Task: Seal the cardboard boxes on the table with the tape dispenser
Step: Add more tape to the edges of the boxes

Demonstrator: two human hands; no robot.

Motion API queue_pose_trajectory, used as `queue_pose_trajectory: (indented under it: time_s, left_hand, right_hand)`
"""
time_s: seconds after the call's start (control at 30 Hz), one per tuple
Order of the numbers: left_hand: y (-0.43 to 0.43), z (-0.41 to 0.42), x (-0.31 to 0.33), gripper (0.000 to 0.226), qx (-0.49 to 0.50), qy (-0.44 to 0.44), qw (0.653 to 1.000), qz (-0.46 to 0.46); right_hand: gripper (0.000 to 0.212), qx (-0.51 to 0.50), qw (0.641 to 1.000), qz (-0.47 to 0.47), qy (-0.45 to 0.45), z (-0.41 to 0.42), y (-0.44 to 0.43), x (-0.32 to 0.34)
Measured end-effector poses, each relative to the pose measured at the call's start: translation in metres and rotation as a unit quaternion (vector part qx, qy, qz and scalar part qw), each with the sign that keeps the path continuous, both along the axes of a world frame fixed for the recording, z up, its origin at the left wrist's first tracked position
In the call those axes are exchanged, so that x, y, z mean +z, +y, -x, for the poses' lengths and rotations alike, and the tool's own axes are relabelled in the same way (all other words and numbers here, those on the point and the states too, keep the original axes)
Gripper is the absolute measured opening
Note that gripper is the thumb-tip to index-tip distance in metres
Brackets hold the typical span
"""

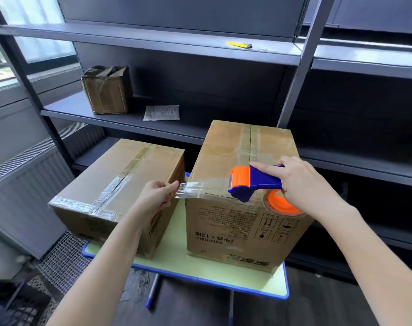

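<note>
Clear tape (191, 190), thin and limp, will likely cling to itself unless kept taut. The left hand (156, 196) pinches its free end beside the taller cardboard box (224, 151), at the near top edge. The right hand (299, 182) wraps the blue handle of the light-looking plastic tape dispenser (254, 182), orange-rollered, held at that edge.

1. The near face of the taller cardboard box (224, 222) carries upside-down print: a digit string beginning 1001011, and below it a line that seems to read "1千克×12瓶".
2. Beside these stand four boxed handling pictograms (276, 228), one with two arrows.
3. The fine-print block above and the large characters at the box's foot are too blurred to read.
4. The red label (156, 222) on the lower cardboard box (101, 182) and the paper sheet (161, 112) on the shelf (120, 118) are illegible.
</note>
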State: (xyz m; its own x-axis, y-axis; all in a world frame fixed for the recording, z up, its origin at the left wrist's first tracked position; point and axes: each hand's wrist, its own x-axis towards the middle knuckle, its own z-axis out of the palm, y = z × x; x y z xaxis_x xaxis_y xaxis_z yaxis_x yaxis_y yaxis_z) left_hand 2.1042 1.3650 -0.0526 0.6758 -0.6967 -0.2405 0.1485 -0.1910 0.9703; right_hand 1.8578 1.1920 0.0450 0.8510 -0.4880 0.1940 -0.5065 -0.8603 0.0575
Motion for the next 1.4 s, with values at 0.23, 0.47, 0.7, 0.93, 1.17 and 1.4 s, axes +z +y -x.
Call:
queue_pose_trajectory:
  time_s: [0.23,0.47,0.7,0.93,1.17,1.4]
  left_hand:
    - [-0.008,0.024,-0.023,0.035,0.004,0.074,0.997,0.035]
    - [-0.009,0.023,-0.019,0.028,-0.045,-0.032,0.998,-0.019]
    - [-0.012,0.038,-0.032,0.02,0.035,-0.062,0.996,-0.054]
    - [-0.006,0.062,-0.016,0.03,0.122,-0.458,0.875,0.096]
    - [0.0,0.045,-0.011,0.02,0.162,-0.149,0.97,0.102]
    - [0.0,0.028,-0.007,0.024,0.024,-0.15,0.986,0.061]
  right_hand:
    - [0.073,0.004,1.0,-0.002,0.028,-0.004,-0.002,0.003]
    - [0.074,0.009,0.999,-0.019,0.026,-0.006,-0.002,0.005]
    - [0.073,0.014,1.0,-0.017,0.021,-0.003,-0.002,0.006]
    - [0.071,0.026,0.999,-0.014,0.014,0.0,-0.005,0.008]
    - [0.07,0.036,0.999,-0.016,0.001,0.0,-0.005,0.007]
    - [0.07,0.039,0.999,-0.009,-0.005,-0.001,-0.006,0.004]
